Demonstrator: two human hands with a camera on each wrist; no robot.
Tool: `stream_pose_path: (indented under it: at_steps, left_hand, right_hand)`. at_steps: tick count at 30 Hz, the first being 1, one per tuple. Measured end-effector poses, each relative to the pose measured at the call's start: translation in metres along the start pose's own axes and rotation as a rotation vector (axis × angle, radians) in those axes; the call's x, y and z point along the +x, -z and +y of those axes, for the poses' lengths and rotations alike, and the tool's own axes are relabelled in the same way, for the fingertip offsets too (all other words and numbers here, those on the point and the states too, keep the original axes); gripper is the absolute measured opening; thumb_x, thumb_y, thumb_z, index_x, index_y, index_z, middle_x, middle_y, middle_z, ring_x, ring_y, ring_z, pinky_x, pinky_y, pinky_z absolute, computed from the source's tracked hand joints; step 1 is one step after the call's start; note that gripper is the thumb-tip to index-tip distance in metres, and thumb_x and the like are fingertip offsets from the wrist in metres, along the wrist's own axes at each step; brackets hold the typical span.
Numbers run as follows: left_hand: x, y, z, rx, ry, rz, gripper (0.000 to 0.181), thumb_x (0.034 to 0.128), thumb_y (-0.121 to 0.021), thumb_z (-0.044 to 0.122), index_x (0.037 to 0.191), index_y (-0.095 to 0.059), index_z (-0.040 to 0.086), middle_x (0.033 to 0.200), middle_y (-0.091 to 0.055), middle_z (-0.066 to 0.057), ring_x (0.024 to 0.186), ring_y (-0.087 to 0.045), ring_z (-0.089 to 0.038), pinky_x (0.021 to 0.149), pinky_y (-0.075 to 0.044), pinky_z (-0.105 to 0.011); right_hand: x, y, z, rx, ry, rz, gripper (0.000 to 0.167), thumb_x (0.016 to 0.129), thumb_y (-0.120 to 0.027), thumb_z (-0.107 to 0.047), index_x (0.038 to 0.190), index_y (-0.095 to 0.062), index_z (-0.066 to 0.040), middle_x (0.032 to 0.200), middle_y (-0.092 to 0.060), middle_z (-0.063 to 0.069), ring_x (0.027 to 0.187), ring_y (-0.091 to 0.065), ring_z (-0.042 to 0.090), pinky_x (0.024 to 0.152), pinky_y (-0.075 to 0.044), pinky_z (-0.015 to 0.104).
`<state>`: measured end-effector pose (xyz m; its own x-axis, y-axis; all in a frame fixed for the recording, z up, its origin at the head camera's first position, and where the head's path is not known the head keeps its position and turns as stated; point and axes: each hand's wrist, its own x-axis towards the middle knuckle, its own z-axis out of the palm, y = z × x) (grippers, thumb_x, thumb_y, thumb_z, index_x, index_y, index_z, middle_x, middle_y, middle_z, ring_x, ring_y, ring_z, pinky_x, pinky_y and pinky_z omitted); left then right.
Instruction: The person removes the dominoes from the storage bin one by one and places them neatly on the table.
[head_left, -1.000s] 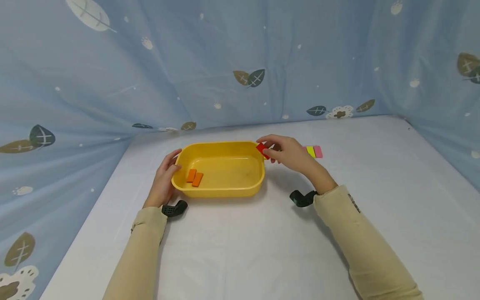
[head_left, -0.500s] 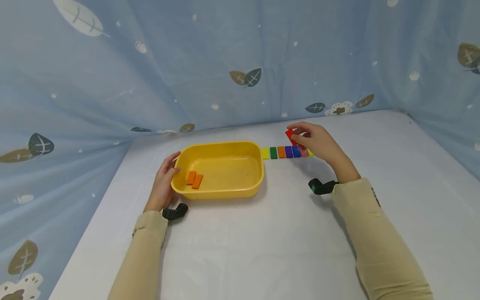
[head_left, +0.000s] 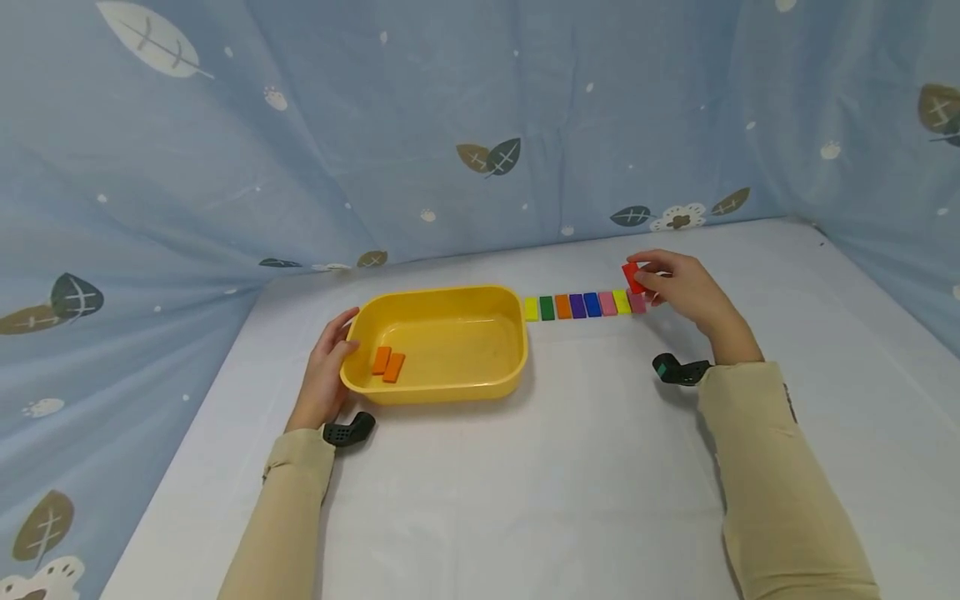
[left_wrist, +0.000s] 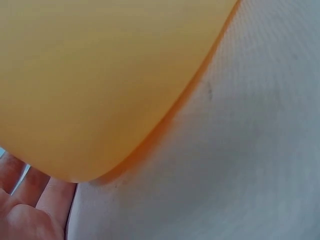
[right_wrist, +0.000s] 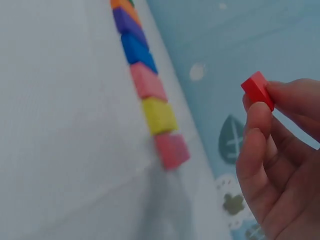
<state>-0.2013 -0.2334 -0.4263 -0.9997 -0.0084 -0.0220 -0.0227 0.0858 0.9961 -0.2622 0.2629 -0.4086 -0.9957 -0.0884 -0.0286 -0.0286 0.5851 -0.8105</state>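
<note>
My right hand (head_left: 686, 287) pinches a red domino block (right_wrist: 257, 90) between thumb and fingers. It holds the block raised just above and behind the right end of a row of colored domino blocks (head_left: 592, 305). A pink block (right_wrist: 172, 151) ends that row, beside a yellow one (right_wrist: 160, 116). My left hand (head_left: 322, 371) holds the left end of a yellow plastic tub (head_left: 435, 392), its thumb at the rim. In the left wrist view, the fingers (left_wrist: 57, 200) lie against the tub's outer wall. Two orange domino blocks (head_left: 387, 365) lie inside the tub, toward its left end.
The row runs from the tub's right side across the white tabletop (head_left: 525, 483). Behind the table hangs a blue patterned cloth (head_left: 375, 117), close to the row's far side. A black wrist camera (head_left: 678, 369) sits below the right hand; another (head_left: 350, 428) is on the left wrist.
My right hand has carried the red domino block rightward from the tub's right rim along the row to its far end, uncovering the row. The left hand stays at the tub.
</note>
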Motion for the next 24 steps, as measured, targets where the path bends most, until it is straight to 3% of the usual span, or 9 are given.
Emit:
stream_pose_path:
  at_steps: [3, 5, 13, 18, 24]
  left_hand:
    - [0.0, 0.0, 0.0, 0.0, -0.003, 0.008, 0.048, 0.0908, -0.039, 0.014, 0.137, -0.033, 0.027, 0.138, -0.031, 0.0, 0.121, -0.035, -0.022, 0.091, -0.039, -0.023]
    - [-0.001, 0.0, -0.001, 0.003, -0.006, 0.009, 0.048, 0.0909, -0.039, 0.014, 0.137, -0.032, 0.027, 0.139, -0.03, 0.0, 0.122, -0.035, -0.023, 0.091, -0.04, -0.023]
    - [0.0, 0.001, -0.001, 0.024, -0.011, 0.002, 0.048, 0.0916, -0.039, 0.016, 0.138, -0.031, 0.027, 0.14, -0.03, 0.0, 0.122, -0.035, -0.022, 0.087, -0.042, -0.021]
    - [0.0, 0.002, 0.0, 0.028, 0.0, -0.003, 0.048, 0.092, -0.038, 0.016, 0.138, -0.03, 0.027, 0.14, -0.029, 0.001, 0.123, -0.034, -0.022, 0.087, -0.041, -0.021]
    - [-0.001, 0.002, -0.001, 0.017, 0.009, -0.009, 0.047, 0.0923, -0.037, 0.016, 0.137, -0.032, 0.03, 0.14, -0.029, 0.0, 0.123, -0.034, -0.022, 0.087, -0.042, -0.022]
  right_hand:
    - [0.0, 0.002, 0.01, 0.021, -0.042, 0.008, 0.049, 0.086, -0.049, -0.046, 0.129, -0.045, -0.025, 0.111, -0.05, 0.008, 0.084, -0.053, 0.024, 0.056, -0.048, 0.026]
    - [-0.001, 0.003, 0.014, 0.023, -0.054, 0.0, 0.049, 0.087, -0.048, -0.043, 0.13, -0.045, -0.021, 0.112, -0.048, 0.011, 0.084, -0.053, 0.026, 0.057, -0.047, 0.023]
    - [-0.007, 0.007, 0.015, -0.053, -0.119, -0.029, 0.043, 0.093, -0.042, -0.026, 0.133, -0.039, -0.01, 0.116, -0.045, 0.017, 0.087, -0.052, 0.027, 0.075, -0.048, 0.032]
    - [-0.008, 0.007, 0.016, -0.084, -0.154, -0.046, 0.041, 0.094, -0.041, -0.021, 0.133, -0.038, -0.008, 0.116, -0.042, 0.019, 0.084, -0.052, 0.026, 0.07, -0.049, 0.029]
    - [-0.008, 0.004, 0.022, -0.128, -0.191, -0.036, 0.041, 0.092, -0.04, -0.018, 0.131, -0.039, -0.007, 0.113, -0.044, 0.02, 0.085, -0.049, 0.027, 0.06, -0.041, 0.022]
